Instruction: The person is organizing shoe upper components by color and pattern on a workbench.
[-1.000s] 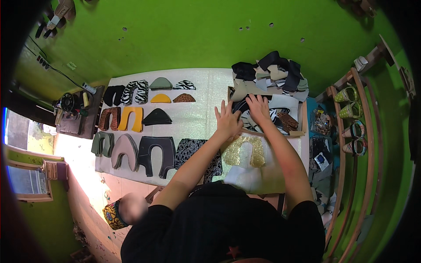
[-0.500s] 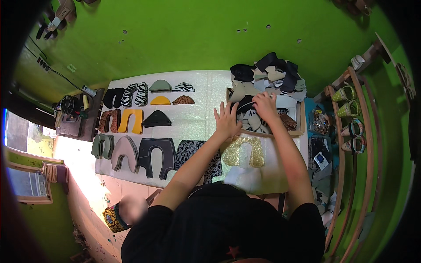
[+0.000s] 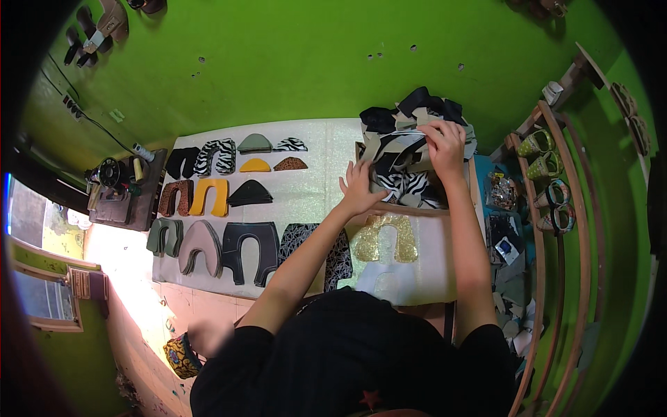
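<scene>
A shallow wooden box [image 3: 415, 210] at the table's right side holds offcuts of material. Inside lie zebra-print scraps [image 3: 403, 184] with black, grey and white ones. My right hand [image 3: 446, 146] is closed on a few pale and dark material scraps over the box's far right part; its fingers partly hide them. At the box's left end, my left hand [image 3: 358, 187] has its fingers apart, with the thumb side by the zebra-print scraps. Just below the box lie gold glitter U-shaped pieces [image 3: 379, 240].
Left on the white-covered table [image 3: 313, 191] are stacks of cut U-shaped and half-round pieces, including yellow U-shapes [image 3: 210, 197] and black half-rounds [image 3: 250, 193]. More scraps pile behind the box. A sewing machine [image 3: 111, 174] stands far left; a rack with sandals [image 3: 545, 167] stands right. Another person is at lower left.
My right hand has risen away from me and to the right, lifting scraps. Zebra-print pieces now show in the box. My left hand has shifted little.
</scene>
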`<move>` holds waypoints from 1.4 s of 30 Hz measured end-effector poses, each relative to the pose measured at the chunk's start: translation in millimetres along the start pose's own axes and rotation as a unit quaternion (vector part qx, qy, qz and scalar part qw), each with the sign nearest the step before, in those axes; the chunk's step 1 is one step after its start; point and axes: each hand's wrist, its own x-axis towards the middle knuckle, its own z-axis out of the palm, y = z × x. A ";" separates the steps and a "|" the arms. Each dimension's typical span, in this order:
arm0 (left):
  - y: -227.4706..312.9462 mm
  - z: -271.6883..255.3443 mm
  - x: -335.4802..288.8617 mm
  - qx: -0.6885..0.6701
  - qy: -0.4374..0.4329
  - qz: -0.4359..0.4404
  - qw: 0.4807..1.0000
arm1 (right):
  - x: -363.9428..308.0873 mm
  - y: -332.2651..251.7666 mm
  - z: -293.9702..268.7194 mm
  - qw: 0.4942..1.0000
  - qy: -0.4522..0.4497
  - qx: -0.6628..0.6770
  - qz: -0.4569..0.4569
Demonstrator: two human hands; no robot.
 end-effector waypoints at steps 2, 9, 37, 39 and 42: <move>8.2 -10.8 -1.7 -0.026 0.065 0.004 0.998 | 5.5 -15.1 -10.8 1.000 0.006 -0.006 -0.021; 33.1 -73.7 -2.8 -0.271 0.133 0.148 0.942 | 14.2 -61.5 -34.9 0.997 -0.017 -0.010 -0.079; -104.5 -216.3 -153.7 -0.614 -0.071 -0.058 0.784 | -59.3 -247.2 61.1 0.469 -0.153 0.729 0.475; -120.9 -224.1 -169.7 -0.634 -0.095 -0.054 0.765 | -45.4 -269.2 56.5 0.420 -0.170 0.755 0.473; -133.7 -242.1 -188.2 -0.727 -0.174 0.048 0.663 | -52.0 -272.0 72.7 0.394 -0.230 0.761 0.462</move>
